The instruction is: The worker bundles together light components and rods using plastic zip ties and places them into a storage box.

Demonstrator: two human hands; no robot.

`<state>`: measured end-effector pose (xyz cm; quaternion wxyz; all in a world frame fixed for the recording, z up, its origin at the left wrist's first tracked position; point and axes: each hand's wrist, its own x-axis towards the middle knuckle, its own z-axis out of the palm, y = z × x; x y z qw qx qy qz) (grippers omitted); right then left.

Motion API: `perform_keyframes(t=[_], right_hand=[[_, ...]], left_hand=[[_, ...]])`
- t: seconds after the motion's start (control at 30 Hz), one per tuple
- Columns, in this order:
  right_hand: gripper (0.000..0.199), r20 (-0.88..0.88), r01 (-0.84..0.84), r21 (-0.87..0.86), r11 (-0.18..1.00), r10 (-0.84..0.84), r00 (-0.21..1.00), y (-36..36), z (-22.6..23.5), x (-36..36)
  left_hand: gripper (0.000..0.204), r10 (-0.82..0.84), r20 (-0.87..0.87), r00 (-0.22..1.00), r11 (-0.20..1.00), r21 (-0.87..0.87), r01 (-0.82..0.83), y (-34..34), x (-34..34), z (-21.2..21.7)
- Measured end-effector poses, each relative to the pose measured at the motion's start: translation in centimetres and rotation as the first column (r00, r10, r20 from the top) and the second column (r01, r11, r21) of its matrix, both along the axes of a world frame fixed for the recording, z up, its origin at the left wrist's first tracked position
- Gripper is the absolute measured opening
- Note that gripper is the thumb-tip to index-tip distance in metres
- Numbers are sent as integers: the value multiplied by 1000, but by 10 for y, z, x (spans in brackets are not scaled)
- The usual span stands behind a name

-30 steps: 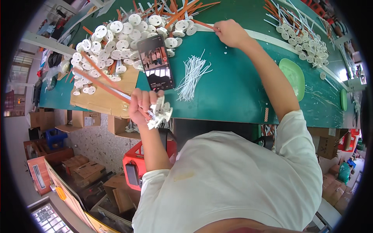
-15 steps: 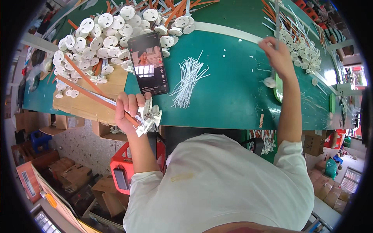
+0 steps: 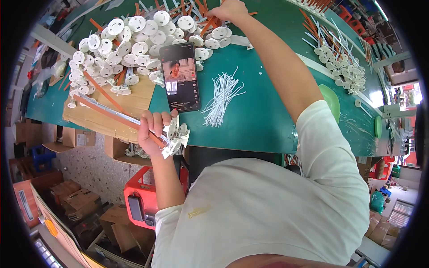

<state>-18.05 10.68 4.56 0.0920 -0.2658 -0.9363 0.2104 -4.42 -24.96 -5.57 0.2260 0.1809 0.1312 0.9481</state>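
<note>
My left hand (image 3: pixel 153 129) grips a bundle of long orange and white rods (image 3: pixel 107 110) tipped with white disc-shaped plastic pieces (image 3: pixel 174 136), held at the near edge of the green table (image 3: pixel 263 111). My right hand (image 3: pixel 230 10) reaches far across the table into a heap of orange sticks (image 3: pixel 208 24) beside a pile of white round plastic discs (image 3: pixel 129 42); its fingers close on the sticks. A bundle of thin white ties (image 3: pixel 222 94) lies between my arms. A phone (image 3: pixel 180 77) with a lit screen rests face up next to the discs.
A cardboard sheet (image 3: pixel 111 105) lies under part of the disc pile. More discs and rods (image 3: pixel 344 58) sit at the far right, near a green plate (image 3: pixel 331 100). Below the table stand a red stool (image 3: pixel 140 198) and cardboard boxes (image 3: pixel 76 196).
My right hand has swung from the table's right side back to the orange sticks by the disc pile. My left hand keeps hold of the rod bundle at the table edge.
</note>
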Motion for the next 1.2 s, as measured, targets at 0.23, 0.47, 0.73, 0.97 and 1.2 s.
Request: perform_keyframes(t=[0.23,0.47,0.73,0.97,1.2], right_hand=[[56,-2,-229,103,968,231,973,2,-1,-5],[14,-58,-115,-609,784,101,993,14,-3,-5],[22,-184,-128,-874,468,-77,980,-22,23,42],[20,-249,-269,-806,527,110,962,73,3,56],[14,-349,-198,-798,570,-168,922,-32,78,161]], left_hand=[[31,-16,82,997,1000,9,15,1,-1,0],[34,21,183,983,999,40,-29,4,-7,-3],[33,49,249,967,998,30,-59,-8,-5,-7],[33,15,191,981,1000,8,-17,1,-11,-7],[34,73,26,997,991,-113,-70,5,3,2]])
